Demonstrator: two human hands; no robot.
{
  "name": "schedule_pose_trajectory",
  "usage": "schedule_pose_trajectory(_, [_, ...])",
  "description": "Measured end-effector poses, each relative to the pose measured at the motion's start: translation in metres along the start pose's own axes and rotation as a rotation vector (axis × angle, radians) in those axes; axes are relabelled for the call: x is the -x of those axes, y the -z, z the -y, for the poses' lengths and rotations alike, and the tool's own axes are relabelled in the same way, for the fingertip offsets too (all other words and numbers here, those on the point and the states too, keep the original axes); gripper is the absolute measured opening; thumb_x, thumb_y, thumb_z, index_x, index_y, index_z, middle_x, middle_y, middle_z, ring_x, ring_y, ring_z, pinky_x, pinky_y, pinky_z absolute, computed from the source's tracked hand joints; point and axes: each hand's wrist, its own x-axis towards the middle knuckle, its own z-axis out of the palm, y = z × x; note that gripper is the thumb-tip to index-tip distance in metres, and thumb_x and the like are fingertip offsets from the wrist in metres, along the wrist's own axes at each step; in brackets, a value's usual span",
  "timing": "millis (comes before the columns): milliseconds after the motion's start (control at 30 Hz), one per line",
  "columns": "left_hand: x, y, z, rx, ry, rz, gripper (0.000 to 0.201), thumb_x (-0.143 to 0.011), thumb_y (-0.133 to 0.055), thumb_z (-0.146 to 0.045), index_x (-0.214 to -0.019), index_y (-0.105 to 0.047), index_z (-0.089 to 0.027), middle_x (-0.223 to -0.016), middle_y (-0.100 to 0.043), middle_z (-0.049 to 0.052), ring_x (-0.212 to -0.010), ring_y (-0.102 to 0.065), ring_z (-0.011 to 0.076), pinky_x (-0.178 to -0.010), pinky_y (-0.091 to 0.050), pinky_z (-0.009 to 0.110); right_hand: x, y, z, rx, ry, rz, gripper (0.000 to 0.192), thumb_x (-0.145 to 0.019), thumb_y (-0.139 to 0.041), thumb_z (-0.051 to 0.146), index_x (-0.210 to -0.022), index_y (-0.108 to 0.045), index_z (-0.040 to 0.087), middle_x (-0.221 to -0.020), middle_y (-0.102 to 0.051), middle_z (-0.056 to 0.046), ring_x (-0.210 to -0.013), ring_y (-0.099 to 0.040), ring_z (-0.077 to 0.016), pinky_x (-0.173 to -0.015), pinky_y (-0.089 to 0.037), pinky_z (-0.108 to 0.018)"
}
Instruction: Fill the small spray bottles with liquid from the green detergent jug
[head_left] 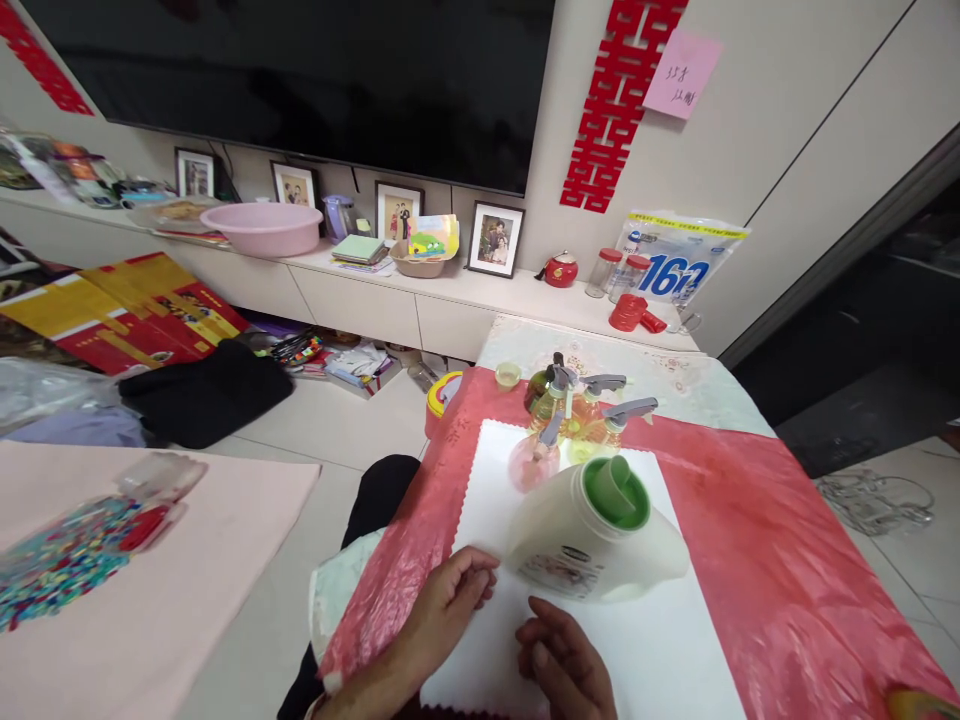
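A large white detergent-type jug (547, 530) with a green pouring spout (616, 492) stands on a white scallop-edged sheet (645, 660). My left hand (454, 595) rests on the sheet by the jug's near left side, fingers loosely bent, with nothing visible in them. In front of the jug, my right hand (566, 655) hovers or rests with half-curled fingers apart, also without anything to be seen in it. Behind the jug are several clear spray bottles with grey triggers, among them a pink one (534, 462). A dark green bottle (538, 390) is partly hidden by them.
Red plastic film (757, 510) covers the table. A small bowl (508, 376) sits near its far left corner. On the left, a pink-covered table (172, 600) bears a bag of colourful small pieces (75, 550). Behind runs a cabinet with a pink basin (262, 230) and jars (604, 272).
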Motion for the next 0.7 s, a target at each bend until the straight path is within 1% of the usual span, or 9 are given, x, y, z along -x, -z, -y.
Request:
schedule_pose_trajectory(67, [-0.001, 0.000, 0.001, -0.038, 0.001, 0.032, 0.053, -0.082, -0.068, -0.070, -0.095, -0.071, -0.018, -0.076, -0.066, 0.001, -0.074, -0.059, 0.0165, -0.075, -0.047, 0.031, -0.002, -0.002, -0.004, -0.014, -0.009, -0.036, 0.062, -0.063, -0.097, 0.058, -0.104, -0.077, 0.017, -0.088, -0.067, -0.009, -0.066, -0.059, -0.0144, -0.063, -0.048, -0.026])
schedule_pose_trajectory(167, [-0.004, 0.000, 0.000, -0.059, -0.001, 0.060, 0.054, -0.084, -0.065, -0.070, -0.093, -0.071, -0.017, -0.072, -0.063, 0.000, -0.071, -0.056, 0.0154, -0.071, -0.044, 0.030, -0.003, 0.001, -0.008, 0.001, -0.007, -0.060, 0.060, -0.066, -0.095, 0.058, -0.104, -0.076, 0.016, -0.089, -0.068, -0.009, -0.064, -0.058, -0.0140, -0.060, -0.047, -0.025])
schedule_pose_trajectory(300, [-0.004, -0.001, -0.002, -0.054, -0.005, 0.069, 0.058, -0.084, -0.063, -0.072, -0.092, -0.070, -0.016, -0.072, -0.061, 0.000, -0.071, -0.055, 0.0154, -0.070, -0.043, 0.029, -0.004, 0.005, -0.011, 0.015, 0.001, -0.043, 0.060, -0.069, -0.094, 0.058, -0.107, -0.075, 0.016, -0.090, -0.067, -0.009, -0.065, -0.058, -0.0145, -0.060, -0.048, -0.026])
schedule_pose_trajectory(500, [-0.003, -0.002, -0.004, -0.069, -0.007, 0.083, 0.061, -0.084, -0.061, -0.075, -0.091, -0.069, -0.016, -0.069, -0.057, -0.001, -0.069, -0.052, 0.0150, -0.069, -0.040, 0.029, -0.006, 0.003, -0.016, -0.014, 0.008, -0.064, 0.064, -0.065, -0.096, 0.060, -0.104, -0.074, 0.015, -0.087, -0.067, -0.008, -0.061, -0.057, -0.0131, -0.057, -0.046, -0.024])
schedule_pose_trajectory(700, [-0.005, 0.000, 0.002, -0.068, -0.008, 0.092, 0.058, -0.085, -0.060, -0.074, -0.092, -0.069, -0.017, -0.069, -0.056, -0.001, -0.069, -0.051, 0.0151, -0.068, -0.040, 0.029, -0.006, 0.004, -0.010, 0.048, -0.006, -0.027, 0.063, -0.068, -0.093, 0.061, -0.106, -0.074, 0.014, -0.088, -0.067, -0.009, -0.061, -0.057, -0.0143, -0.058, -0.047, -0.026])
